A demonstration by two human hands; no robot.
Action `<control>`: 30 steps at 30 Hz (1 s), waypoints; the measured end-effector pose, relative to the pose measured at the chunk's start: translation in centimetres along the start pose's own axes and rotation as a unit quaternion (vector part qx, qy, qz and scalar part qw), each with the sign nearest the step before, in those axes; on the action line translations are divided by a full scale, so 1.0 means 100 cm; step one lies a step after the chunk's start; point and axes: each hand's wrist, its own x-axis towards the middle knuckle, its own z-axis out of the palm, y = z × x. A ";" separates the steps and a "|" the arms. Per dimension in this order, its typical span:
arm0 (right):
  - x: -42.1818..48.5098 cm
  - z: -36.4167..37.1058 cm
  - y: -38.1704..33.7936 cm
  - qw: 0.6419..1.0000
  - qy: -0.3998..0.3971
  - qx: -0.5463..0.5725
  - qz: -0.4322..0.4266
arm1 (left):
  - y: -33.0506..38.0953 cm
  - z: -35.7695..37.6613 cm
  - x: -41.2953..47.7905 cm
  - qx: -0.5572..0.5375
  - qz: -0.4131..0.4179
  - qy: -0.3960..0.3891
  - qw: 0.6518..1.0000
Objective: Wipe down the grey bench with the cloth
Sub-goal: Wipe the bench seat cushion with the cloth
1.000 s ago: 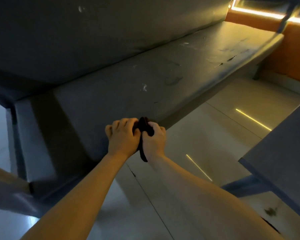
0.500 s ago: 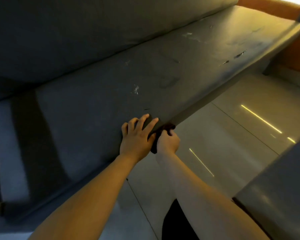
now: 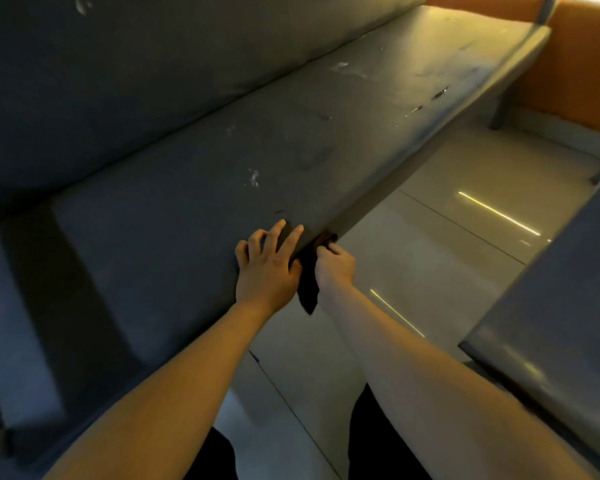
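So the left hand (image 3: 267,268) is flat on the grey bench (image 3: 174,216), right at the front edge of the seat. Its fingers are spread and loose, not holding anything. The right hand (image 3: 335,268) sits just beside it, a bit past that front edge, with its fingers curled tight round the cloth (image 3: 308,289). The cloth is dark and bunched up. Its top end is against the bench's front edge, and a tail hangs down between the two wrists. Can't really tell how much of it actually touches the seat. There are some white scuffs (image 3: 253,177) further along the seat, towards the backrest (image 3: 160,64). Pale tiled floor (image 3: 430,223) below, orange wall (image 3: 586,71) at the far end.
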 end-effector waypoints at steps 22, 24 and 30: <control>-0.001 0.008 0.012 0.997 -0.019 -0.079 0.007 | -0.008 -0.004 -0.002 -0.068 0.021 -0.025 0.997; -0.002 0.010 0.011 0.999 -0.014 -0.031 -0.004 | -0.009 -0.004 -0.002 -0.066 0.026 -0.021 0.997; 0.013 0.017 0.005 0.997 -0.002 0.066 -0.033 | -0.010 -0.004 -0.002 -0.067 0.033 -0.014 0.997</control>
